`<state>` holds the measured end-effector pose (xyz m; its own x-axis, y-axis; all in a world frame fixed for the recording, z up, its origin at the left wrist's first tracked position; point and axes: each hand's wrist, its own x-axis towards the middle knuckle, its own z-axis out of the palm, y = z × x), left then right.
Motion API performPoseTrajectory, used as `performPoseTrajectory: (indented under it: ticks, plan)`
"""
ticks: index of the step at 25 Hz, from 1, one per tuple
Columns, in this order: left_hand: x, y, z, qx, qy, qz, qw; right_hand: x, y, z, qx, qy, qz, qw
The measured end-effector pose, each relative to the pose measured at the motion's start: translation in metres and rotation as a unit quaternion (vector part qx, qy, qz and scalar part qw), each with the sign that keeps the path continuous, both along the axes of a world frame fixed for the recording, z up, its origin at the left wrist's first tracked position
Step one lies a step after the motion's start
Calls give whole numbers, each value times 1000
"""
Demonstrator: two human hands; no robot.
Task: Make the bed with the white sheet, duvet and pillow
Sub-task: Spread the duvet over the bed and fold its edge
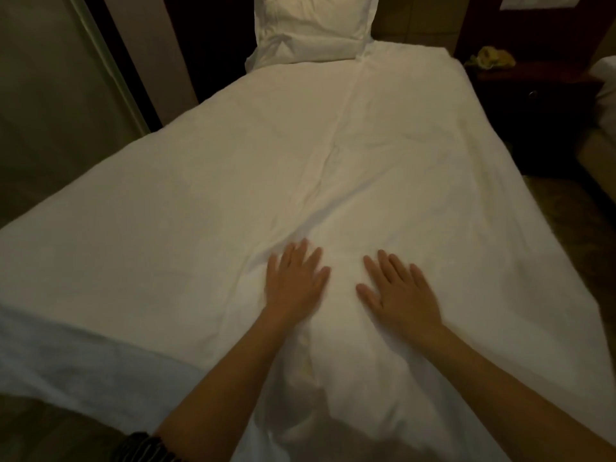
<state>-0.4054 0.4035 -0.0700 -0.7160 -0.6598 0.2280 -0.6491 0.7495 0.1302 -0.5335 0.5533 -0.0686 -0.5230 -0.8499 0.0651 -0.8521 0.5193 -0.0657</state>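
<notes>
A white duvet [233,168] lies spread over the whole bed, with a crease running down its middle and wrinkles near the foot. A white pillow [310,28] stands propped against the dark headboard at the far end. My left hand [295,281] lies flat on the duvet near the foot of the bed, fingers straight and spread. My right hand [400,291] presses flat on the duvet just to its right, a small gap between the two. At the lower left the white cover hangs over the bed's foot edge [100,368].
A dark wooden nightstand [540,95] with a yellowish crumpled thing [493,58] on top stands right of the bed's head. Part of a second bed [605,95] shows at the far right. A wall and dark door frame [110,61] run along the left.
</notes>
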Motion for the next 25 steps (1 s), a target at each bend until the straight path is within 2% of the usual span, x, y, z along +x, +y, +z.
performPoseTrajectory:
  ticks: [1,3,5,7,11,13,14,16,17,18,20,22,25]
  plan:
    - [2,-11,-6,33,-62,25,997,-15,6,2,3,9,-28,1000]
    - [6,-33,-8,67,-99,84,989,-45,20,8,31,22,-94,995]
    - [-3,-36,-5,48,-89,82,991,-54,23,9,66,8,-106,992]
    - [-27,-39,4,13,-43,69,997,-42,13,3,64,18,-88,994]
    - [-59,-77,13,46,-89,62,993,-34,7,-11,14,8,-89,996]
    - [-74,-91,21,107,-32,121,986,-34,7,-11,15,-2,-105,994]
    - [-81,-98,25,158,32,174,971,-34,8,-10,13,1,-109,994]
    - [-90,-117,32,269,130,270,915,-34,8,-15,6,9,-112,994]
    - [-91,-127,33,306,134,293,896,-35,8,-17,3,12,-114,993]
    - [-92,-132,35,322,118,296,892,-35,8,-16,4,8,-117,993]
    - [-93,-129,38,302,65,273,911,-36,9,-14,10,2,-114,993]
    - [-93,-120,35,243,29,250,937,-35,10,-14,17,0,-112,994]
    - [-89,-111,26,190,31,236,952,-34,10,-11,20,-13,-115,993]
